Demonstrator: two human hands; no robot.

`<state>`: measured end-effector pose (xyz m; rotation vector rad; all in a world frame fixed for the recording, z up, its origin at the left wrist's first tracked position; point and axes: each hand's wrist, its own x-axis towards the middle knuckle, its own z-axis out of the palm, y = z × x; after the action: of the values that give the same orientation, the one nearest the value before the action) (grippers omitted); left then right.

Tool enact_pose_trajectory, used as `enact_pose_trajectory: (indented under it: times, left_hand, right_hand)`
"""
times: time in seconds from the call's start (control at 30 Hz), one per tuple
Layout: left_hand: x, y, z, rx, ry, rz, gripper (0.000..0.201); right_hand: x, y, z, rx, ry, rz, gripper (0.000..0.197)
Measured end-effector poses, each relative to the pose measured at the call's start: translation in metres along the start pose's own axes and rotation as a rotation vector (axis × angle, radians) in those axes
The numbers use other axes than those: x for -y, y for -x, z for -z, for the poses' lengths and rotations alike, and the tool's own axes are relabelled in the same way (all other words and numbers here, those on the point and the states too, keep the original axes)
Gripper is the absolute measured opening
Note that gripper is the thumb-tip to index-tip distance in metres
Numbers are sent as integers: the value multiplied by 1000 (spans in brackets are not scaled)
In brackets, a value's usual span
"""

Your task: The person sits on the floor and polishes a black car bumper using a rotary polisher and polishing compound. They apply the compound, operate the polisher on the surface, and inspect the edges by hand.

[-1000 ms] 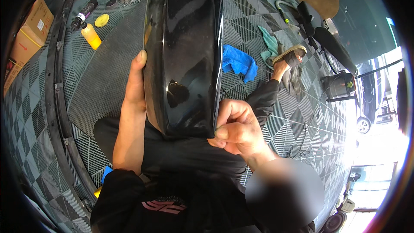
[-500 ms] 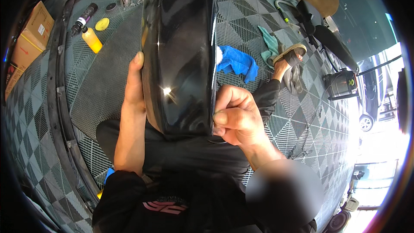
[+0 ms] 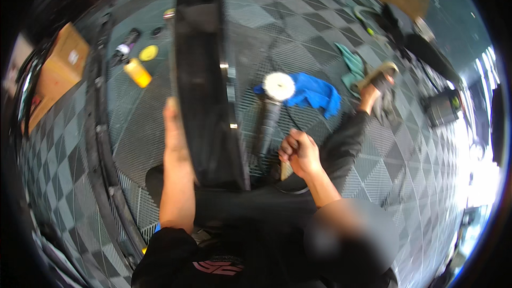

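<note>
A long, glossy black panel (image 3: pixel 205 85), which looks like a car part, stands on edge over my lap. My left hand (image 3: pixel 176 128) grips its left side, with the thumb up along the edge and the other fingers hidden behind. Off the panel's right side, my right hand (image 3: pixel 300 152) is raised with its fingers curled together; whatever they may hold cannot be made out. Just beyond it, a polisher (image 3: pixel 269 120) with a round white fluffy pad (image 3: pixel 279 86) lies on the floor. The pad rests against a blue cloth (image 3: pixel 314 93).
A yellow bottle (image 3: pixel 138 73), a yellow pad (image 3: pixel 149 53) and a dark bottle (image 3: pixel 126 45) lie left of the panel. A cardboard box (image 3: pixel 66 58) stands far left. A teal cloth (image 3: pixel 350 66) lies by my sandalled foot (image 3: pixel 376 86). A dark vacuum-like canister (image 3: pixel 441 108) is at right.
My right hand has come off the panel's right edge and closed. The panel has turned more edge-on, uncovering the polisher. The whole view has shifted somewhat and is blurred.
</note>
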<state>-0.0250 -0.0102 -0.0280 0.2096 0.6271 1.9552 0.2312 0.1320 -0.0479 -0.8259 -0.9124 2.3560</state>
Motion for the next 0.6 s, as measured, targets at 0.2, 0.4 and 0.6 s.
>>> enact_pose_trajectory:
  times: [0.2,0.4,0.6]
  left_hand:
    - [-2,3,-22,159,-5,54,68]
    - [14,-3,-36,202,-88,89,55]
    - [13,1,-56,119,-303,6,66]
  right_hand:
    - [17,-15,-48,182,169,347,28]
    - [36,-23,-101,207,140,520,49]
    - [56,-20,-90,-116,980,1397,46]
